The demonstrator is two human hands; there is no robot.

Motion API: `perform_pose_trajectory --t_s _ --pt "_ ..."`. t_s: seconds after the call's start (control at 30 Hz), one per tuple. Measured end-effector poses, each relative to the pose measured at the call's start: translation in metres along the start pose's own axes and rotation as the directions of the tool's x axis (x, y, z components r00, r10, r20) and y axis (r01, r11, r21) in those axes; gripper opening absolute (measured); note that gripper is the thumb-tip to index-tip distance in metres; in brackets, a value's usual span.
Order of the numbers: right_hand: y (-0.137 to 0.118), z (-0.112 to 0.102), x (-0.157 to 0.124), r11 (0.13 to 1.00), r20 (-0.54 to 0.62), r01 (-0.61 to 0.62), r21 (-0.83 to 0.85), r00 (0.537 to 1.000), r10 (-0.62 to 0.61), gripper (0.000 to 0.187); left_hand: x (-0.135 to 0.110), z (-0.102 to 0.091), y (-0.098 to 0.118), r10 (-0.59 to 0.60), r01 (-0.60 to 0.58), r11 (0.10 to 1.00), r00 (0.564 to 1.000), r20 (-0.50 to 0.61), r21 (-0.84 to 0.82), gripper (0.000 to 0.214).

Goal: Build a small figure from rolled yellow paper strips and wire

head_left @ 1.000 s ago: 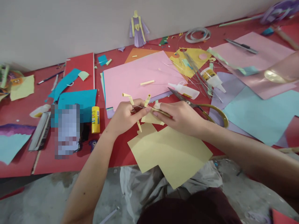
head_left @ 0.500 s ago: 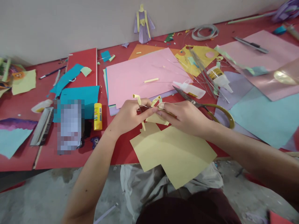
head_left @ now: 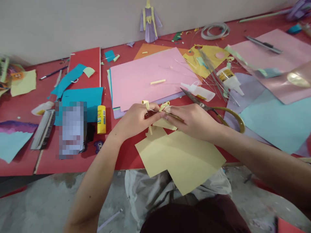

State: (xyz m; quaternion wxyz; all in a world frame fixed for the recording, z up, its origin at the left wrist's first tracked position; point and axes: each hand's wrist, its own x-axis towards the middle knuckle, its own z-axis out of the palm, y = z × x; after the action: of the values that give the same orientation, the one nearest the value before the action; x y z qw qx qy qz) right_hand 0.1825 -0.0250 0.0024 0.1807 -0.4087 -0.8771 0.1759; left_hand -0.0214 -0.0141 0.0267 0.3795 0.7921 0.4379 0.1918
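Two curls already rolled into the yellow strips (head_left: pixel 145 103), one straight tail left hanging, by the look of it. Pinching strips and thin wire (head_left: pixel 153 111) tight between left hand (head_left: pixel 134 119) and right hand (head_left: pixel 193 121), just above the yellow sheets (head_left: pixel 179 155) at the tabletop (head_left: pixel 123 155) edge.

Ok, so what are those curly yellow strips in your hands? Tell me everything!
The yellow paper strips are thin, pale and papery. Two ends roll into little curls on top, and one end hangs straight down. The left hand and right hand pinch them together between the fingertips, just above a big yellow sheet on the red table. A fine wire seems to lie across them.
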Motion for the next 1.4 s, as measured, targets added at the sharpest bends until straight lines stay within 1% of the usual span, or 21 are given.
perform_pose_trajectory --t_s 0.2,0.37,0.47,0.7,0.83,0.97,1.13,1.4 --pt "-0.0011 -0.0005 0.0006 1.0 0.011 0.016 -0.011 1.0 -0.016 0.032 -0.0015 0.0004 -0.0004 0.002 -0.002 0.999 1.0 0.007 0.046 0.031" --pt "0.0 -0.0004 0.0003 0.999 -0.004 0.022 -0.042 1.0 -0.022 0.032 -0.0019 0.0004 -0.0003 0.02 -0.02 0.995 1.0 0.001 0.098 0.032" --pt "0.0001 0.0001 0.0006 0.997 -0.007 0.053 -0.059 0.999 -0.053 0.032 -0.0021 0.0001 -0.0006 0.029 -0.029 0.994 1.0 0.002 0.108 0.032" --pt "-0.001 -0.0012 0.0015 0.993 0.019 0.064 -0.094 0.998 -0.062 0.033 -0.0025 -0.0004 0.0003 0.015 -0.019 0.993 0.999 0.035 0.114 0.033" --pt "-0.001 -0.0016 0.0012 0.994 0.029 0.061 -0.093 0.998 -0.059 0.034 -0.0024 -0.0006 0.001 -0.005 0.0 0.996 0.998 0.055 0.094 0.031" --pt "-0.0009 -0.0017 0.0009 0.995 0.049 0.046 -0.093 0.998 -0.042 0.034 -0.0015 -0.0014 0.0006 -0.009 0.0 0.994 0.997 0.079 0.112 0.029" --pt "-0.0009 -0.0017 0.0009 0.995 0.065 0.037 -0.09 0.997 -0.031 0.034 -0.0016 -0.0014 0.0003 -0.009 0.001 0.995 0.997 0.079 0.098 0.028" --pt "-0.0013 -0.0035 0.0014 0.996 0.109 0.006 -0.094 0.994 0.004 0.034 -0.0025 -0.0007 -0.0009 0.014 -0.021 0.994 0.998 0.065 0.106 0.032"
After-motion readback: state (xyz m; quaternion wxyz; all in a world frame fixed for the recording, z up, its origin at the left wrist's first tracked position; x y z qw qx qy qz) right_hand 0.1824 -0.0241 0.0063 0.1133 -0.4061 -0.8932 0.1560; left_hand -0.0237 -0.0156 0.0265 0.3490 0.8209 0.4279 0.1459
